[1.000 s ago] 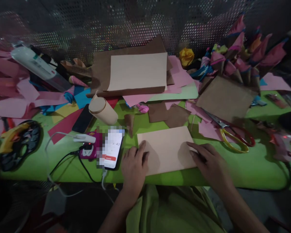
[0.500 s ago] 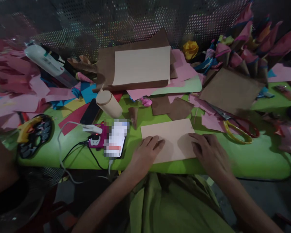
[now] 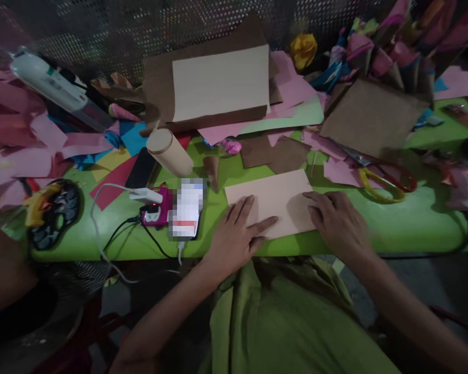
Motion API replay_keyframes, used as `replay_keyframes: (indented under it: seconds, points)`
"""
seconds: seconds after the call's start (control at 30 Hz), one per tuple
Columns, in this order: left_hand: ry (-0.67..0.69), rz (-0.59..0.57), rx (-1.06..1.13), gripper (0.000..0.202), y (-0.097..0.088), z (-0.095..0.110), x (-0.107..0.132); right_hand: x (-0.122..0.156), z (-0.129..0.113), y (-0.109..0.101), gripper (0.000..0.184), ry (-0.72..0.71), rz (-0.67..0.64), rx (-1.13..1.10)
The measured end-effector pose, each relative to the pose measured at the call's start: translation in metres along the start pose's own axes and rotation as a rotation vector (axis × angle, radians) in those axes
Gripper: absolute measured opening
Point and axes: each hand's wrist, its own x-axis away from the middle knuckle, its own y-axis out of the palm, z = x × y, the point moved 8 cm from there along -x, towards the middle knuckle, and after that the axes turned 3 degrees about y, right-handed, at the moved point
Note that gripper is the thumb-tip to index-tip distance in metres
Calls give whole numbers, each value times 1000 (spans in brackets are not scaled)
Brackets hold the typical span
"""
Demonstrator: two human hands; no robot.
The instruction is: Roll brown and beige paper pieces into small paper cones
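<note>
Left hand (image 3: 234, 239) spread flat, fingers wide, pressing on a folded-looking beige paper (image 3: 278, 200); right hand (image 3: 337, 223) bent, fingertips on the same sheet's right edge (pinch or plain press, can't tell). Paper lies flat near the front edge of the green table (image 3: 405, 236), between the two hands, slightly askew.

Writing: lit phone (image 3: 186, 208) left of the left hand, screen blocked out by pixelation, red bar near its bottom, text unreadable. White device (image 3: 49, 83) far left has a green mark, too small to read.

Containers: magenta power socket (image 3: 156, 208) beside the phone takes a white charger (image 3: 146, 196) and a black plug (image 3: 134, 219). Beige paper roll (image 3: 170, 153) leans behind, hollow at its upper end, inside too dark to tell. Small brown cone (image 3: 211, 172) sits just beyond the paper. Upper right, brown cones with pink paper in their mouths (image 3: 392, 59), bunched together. Large brown paper (image 3: 159, 88) at the back carries a pale sheet (image 3: 220, 83). Scissors (image 3: 362, 161), yellow and red handles, lie right of the paper, beyond the right hand.
</note>
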Motion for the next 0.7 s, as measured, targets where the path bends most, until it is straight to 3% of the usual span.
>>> replay_keyframes:
  seconds: [0.1, 0.2, 0.33, 0.4, 0.53, 0.6, 0.7]
  points:
    - [-11, -2, 2, 53, -1, 0, 0, -1, 4, -2, 35, -15, 17, -84]
    - [-12, -2, -5, 52, 0, 0, -1, 3, 5, -17, 33, -32, 117, -126]
    - [4, -2, -7, 55, 1, -1, 0, 24, -20, -41, 35, -113, 226, -44]
    - [6, 2, -5, 57, 1, -1, 1, 39, -51, -37, 40, -291, 160, -101]
    - [10, -9, -10, 61, 1, -2, 1, 71, -103, -6, 47, -597, -65, -210]
    - [9, -13, -23, 63, 0, -2, 0, 78, -108, 6, 50, -609, -76, -184]
    - [2, 0, -41, 57, -2, -1, -1, 82, -95, 13, 52, -548, -60, -122]
